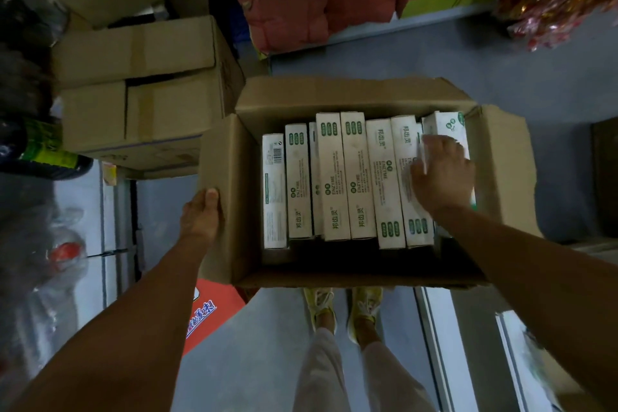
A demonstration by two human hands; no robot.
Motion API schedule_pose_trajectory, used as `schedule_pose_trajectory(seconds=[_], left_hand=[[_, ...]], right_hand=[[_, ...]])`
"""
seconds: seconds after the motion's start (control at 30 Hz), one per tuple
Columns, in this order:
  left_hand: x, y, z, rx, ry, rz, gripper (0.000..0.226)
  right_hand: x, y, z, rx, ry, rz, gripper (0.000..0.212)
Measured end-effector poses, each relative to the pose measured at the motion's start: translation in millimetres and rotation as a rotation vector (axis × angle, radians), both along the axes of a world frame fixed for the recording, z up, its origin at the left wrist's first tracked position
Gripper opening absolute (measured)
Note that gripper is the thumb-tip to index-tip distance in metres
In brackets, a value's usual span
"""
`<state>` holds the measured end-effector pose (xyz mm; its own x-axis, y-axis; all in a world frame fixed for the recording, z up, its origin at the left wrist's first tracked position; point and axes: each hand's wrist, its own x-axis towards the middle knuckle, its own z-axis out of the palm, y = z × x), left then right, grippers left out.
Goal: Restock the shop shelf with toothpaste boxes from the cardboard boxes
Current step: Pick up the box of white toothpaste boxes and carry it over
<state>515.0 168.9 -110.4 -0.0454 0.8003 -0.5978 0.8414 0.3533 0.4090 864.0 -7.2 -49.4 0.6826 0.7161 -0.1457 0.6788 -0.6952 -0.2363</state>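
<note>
The left hand [202,214] is clamped on the left wall of the open cardboard box [220,197], thumb laid over the top edge and the fingers hidden on the outside of the wall. The right hand [443,174] reaches down into the right end of the box with its fingers curled around the rightmost toothpaste boxes [446,129]; the fingertips are buried between the packs, so whether it has closed on one pack or several cannot be told. The rest of the toothpaste boxes [344,177] stand on edge in a tight row across the box, white with green printing, some a little higher than their neighbours, one at the far left showing a barcode. The box flaps are folded outward, and the box sits in front of the person's legs, above a grey floor [551,84]. To the left stand two more closed cardboard boxes [143,90], stacked one on the other, and beyond them red padded bundles [294,3]. An orange carton [210,314] lies below the left corner of the open box.
</note>
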Motion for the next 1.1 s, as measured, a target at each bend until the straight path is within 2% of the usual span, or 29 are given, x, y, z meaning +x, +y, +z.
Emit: schedule_pose_trajectory(seconds=[0.17, 0.2, 0.27, 0.3, 0.4, 0.47, 0.53, 0.67, 0.8, 0.9, 0.97, 1.1], left_hand=[[-16, 8, -7, -0.07, -0.066, 0.154, 0.068], [-21, 9, -11, -0.14, -0.078, 0.216, 0.08], [-39, 15, -32, -0.215, -0.117, 0.303, 0.122], [-46, 16, -41, -0.233, -0.11, 0.298, 0.131], [-47, 11, -11, -0.093, 0.064, 0.234, 0.101], [-49, 10, 22, 0.035, 0.162, 0.23, 0.102], [-51, 9, 50, 0.14, 0.16, 0.236, 0.09], [-38, 1, 98, 0.213, 0.163, 0.198, 0.066], [-16, -17, 125, 0.284, 0.064, 0.129, 0.046], [14, -40, 142, 0.278, 0.042, 0.063, 0.032], [36, -59, 145, 0.302, -0.005, -0.003, 0.018], [74, -92, 134, 0.264, 0.006, -0.12, 0.017]], right_hand=[[-40, 43, 0, 0.076, 0.05, 0.105, 0.04], [-44, 46, -1, 0.075, 0.046, 0.107, 0.04], [-48, 48, -3, 0.056, 0.036, 0.114, 0.041], [-50, 47, -3, 0.049, 0.032, 0.116, 0.041], [-54, 40, 1, 0.043, 0.034, 0.127, 0.041], [-57, 34, 6, 0.004, 0.048, 0.134, 0.043], [-61, 30, 14, -0.054, 0.092, 0.124, 0.047], [-67, 15, 39, -0.174, 0.209, 0.099, 0.052], [-61, -10, 58, -0.227, 0.291, 0.055, 0.049], [-51, -38, 62, -0.202, 0.348, -0.058, 0.042], [-40, -63, 59, -0.21, 0.409, -0.152, 0.045], [-16, -119, 43, -0.219, 0.462, -0.37, 0.047]])
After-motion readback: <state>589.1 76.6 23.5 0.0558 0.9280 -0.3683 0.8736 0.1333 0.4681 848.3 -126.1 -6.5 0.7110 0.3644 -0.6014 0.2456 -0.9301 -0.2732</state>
